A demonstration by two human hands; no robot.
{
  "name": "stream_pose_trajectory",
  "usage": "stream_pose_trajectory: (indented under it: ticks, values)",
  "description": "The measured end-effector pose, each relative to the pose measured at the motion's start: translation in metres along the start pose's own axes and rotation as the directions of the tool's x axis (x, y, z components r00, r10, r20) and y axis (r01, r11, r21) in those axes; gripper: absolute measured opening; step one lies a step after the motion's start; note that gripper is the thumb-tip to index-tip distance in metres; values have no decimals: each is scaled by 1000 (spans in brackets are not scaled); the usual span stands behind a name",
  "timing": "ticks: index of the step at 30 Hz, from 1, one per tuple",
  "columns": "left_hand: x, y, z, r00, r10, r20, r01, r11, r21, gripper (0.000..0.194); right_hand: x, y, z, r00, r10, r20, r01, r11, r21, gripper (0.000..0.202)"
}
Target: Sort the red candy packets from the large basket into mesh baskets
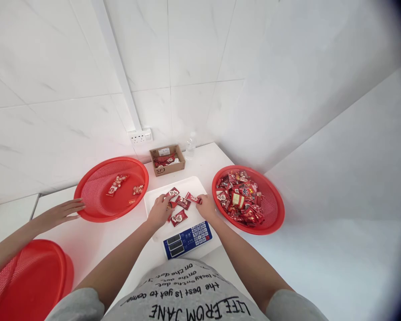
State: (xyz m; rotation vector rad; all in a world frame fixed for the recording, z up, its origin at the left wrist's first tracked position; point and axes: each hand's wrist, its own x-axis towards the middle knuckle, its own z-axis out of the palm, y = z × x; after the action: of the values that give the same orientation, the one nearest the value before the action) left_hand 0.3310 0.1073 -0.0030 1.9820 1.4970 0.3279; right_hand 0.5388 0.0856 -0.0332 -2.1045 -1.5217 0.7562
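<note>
Small red wrapped packets [178,218] lie on the white weighing pan [194,182] of a digital scale with a blue keypad panel [188,240]. My left hand [159,212] is at the pan's left side, its fingers closed on a red packet that they partly cover. On the right of the pan, my right hand [206,207] pinches one end of a narrow red packet [193,198]. Other packets lie between the two hands. To the right stands a red plastic basket [274,214] heaped with similar packets.
A second red basket [111,214] holds a few packets; another person's hand [65,210] touches its rim. A third basket [36,278] stands at lower left. An open cardboard box [169,169] with packets and a clear bottle [190,146] stand near the wall.
</note>
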Motion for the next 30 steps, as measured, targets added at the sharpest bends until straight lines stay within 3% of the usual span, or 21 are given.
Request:
stream_pose_trajectory:
  ticks: [2,4,6,8,11,14,17,22,24,30]
  values:
    - [-4,8,2,998,3,-70,-14,986,-167,39,-9,-3,-7,1000,-24,10,23,996,83,28]
    - [-10,20,2,999,-30,-20,19,908,-419,35,-23,-9,-17,993,-114,29,104,967,231,27]
    - [-18,34,0,992,-57,115,119,749,-652,34,-38,-20,-27,972,-229,45,199,915,352,29]
    - [-26,45,-4,977,-67,200,202,568,-798,35,-52,-30,-37,960,-272,68,216,871,441,31]
    - [-38,57,-13,971,-105,214,238,352,-905,35,-64,-43,-49,965,-216,147,79,777,625,38]
    - [-50,63,-21,965,-111,236,256,239,-937,33,-70,-50,-56,953,-195,232,-49,656,753,31]
    - [-59,65,-25,961,-101,259,276,252,-928,32,-71,-52,-60,951,-185,248,-80,628,774,30]
    - [-68,68,-27,956,-48,289,273,503,-820,34,-72,-53,-65,954,-156,256,-101,638,764,32]
    - [-70,70,-28,958,-22,285,247,563,-789,36,-74,-56,-69,956,-157,247,-91,641,762,33]
    - [-75,85,-31,981,-28,191,177,527,-831,37,-80,-65,-74,943,-230,242,-45,629,776,37]
